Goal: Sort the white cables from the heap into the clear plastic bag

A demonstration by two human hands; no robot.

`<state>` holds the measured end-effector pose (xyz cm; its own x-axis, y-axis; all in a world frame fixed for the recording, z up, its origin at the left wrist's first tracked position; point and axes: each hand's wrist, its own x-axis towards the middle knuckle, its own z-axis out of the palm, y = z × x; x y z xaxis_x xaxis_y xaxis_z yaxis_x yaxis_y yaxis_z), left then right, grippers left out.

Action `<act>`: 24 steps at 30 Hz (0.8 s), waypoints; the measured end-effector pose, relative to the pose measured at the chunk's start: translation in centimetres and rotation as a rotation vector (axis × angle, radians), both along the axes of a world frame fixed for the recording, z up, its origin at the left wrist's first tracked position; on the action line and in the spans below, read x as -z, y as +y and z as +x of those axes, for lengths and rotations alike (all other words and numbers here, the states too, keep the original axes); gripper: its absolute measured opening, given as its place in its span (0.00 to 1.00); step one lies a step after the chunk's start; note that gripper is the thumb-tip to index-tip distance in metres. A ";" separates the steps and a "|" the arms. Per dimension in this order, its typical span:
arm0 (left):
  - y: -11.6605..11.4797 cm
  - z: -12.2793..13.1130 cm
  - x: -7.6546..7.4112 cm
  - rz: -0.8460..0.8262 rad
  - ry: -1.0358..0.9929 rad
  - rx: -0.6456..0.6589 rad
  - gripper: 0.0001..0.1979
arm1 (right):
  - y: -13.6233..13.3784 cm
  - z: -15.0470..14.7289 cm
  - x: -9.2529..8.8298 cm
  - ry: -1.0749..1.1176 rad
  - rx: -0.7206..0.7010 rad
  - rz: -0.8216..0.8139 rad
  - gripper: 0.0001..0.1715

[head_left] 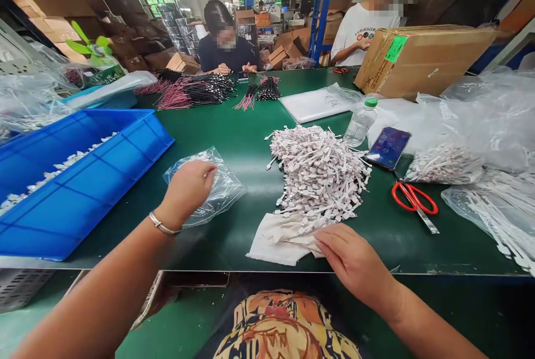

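Left hand over clear bag; right hand — at cloth

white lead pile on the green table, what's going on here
A person is working bare-handed at the green table. Their left-hand grip is pinched closed over a clear plastic bag; whether it holds anything is unclear. Their right-hand grip is at an off-white cloth, by the near edge of the white lead pile. A blue bin with white pieces stands at left.
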<state>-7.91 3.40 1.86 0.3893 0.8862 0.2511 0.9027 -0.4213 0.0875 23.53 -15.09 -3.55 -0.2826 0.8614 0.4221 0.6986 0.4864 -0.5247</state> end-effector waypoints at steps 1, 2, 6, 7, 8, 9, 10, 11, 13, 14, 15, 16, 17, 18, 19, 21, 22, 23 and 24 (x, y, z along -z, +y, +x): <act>-1.3 1.8 -0.3 -0.020 -0.044 0.095 0.14 | 0.0 0.1 0.4 0.020 0.015 0.012 0.13; -2.6 3.7 -0.3 -0.107 -0.074 0.232 0.13 | 0.1 0.2 0.7 0.041 0.026 0.018 0.13; -6.3 9.2 2.0 -0.268 -0.125 0.407 0.08 | 0.2 -0.3 1.9 0.110 0.057 0.015 0.12; -6.6 9.8 2.7 -0.287 -0.142 0.390 0.08 | 0.2 -0.3 2.1 0.123 0.064 0.019 0.12; -6.7 10.1 3.3 -0.302 -0.161 0.370 0.07 | 0.1 -0.3 2.2 0.134 0.071 0.023 0.12; -6.7 10.3 3.7 -0.319 -0.180 0.357 0.06 | 0.1 -0.3 2.3 0.145 0.077 0.028 0.13; -6.5 10.3 4.0 -0.334 -0.195 0.353 0.04 | 0.1 -0.3 2.4 0.156 0.084 0.030 0.13; -6.3 10.2 4.1 -0.344 -0.206 0.355 0.03 | 0.0 -0.3 2.4 0.166 0.090 0.029 0.13; -6.0 9.9 3.9 -0.357 -0.214 0.367 0.03 | 0.0 -0.2 2.4 0.174 0.098 0.020 0.13; -5.9 9.9 3.8 -0.367 -0.213 0.371 0.03 | 0.0 -0.2 2.3 0.175 0.099 0.019 0.13; -5.8 9.9 3.6 -0.381 -0.209 0.376 0.04 | 0.0 -0.2 2.3 0.173 0.101 0.022 0.13; -5.8 9.9 3.5 -0.396 -0.204 0.384 0.04 | 0.0 -0.2 2.2 0.172 0.103 0.025 0.13; -5.7 9.9 3.4 -0.409 -0.197 0.394 0.04 | 0.0 -0.3 2.2 0.170 0.106 0.030 0.13; -5.6 9.9 3.4 -0.418 -0.189 0.407 0.04 | 0.0 -0.3 2.2 0.169 0.110 0.034 0.12; -5.5 10.0 3.4 -0.424 -0.180 0.419 0.03 | 0.0 -0.4 2.1 0.168 0.113 0.035 0.12; -5.4 9.9 3.4 -0.424 -0.169 0.433 0.02 | 0.0 -0.4 2.2 0.167 0.117 0.033 0.12; -5.4 9.9 3.3 -0.411 -0.165 0.438 0.02 | -0.1 -0.4 2.2 0.167 0.118 0.032 0.12; -5.5 9.8 3.2 -0.387 -0.157 0.442 0.02 | -0.1 -0.3 2.3 0.169 0.122 0.034 0.12; -5.6 9.6 3.0 -0.354 -0.145 0.445 0.03 | -0.2 -0.3 2.3 0.174 0.135 0.045 0.13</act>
<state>1.73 -2.24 -1.18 0.7271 0.6848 0.0483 0.6137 -0.6800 0.4013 23.26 -15.24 -5.87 -0.0856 0.8654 0.4937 0.6597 0.4205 -0.6228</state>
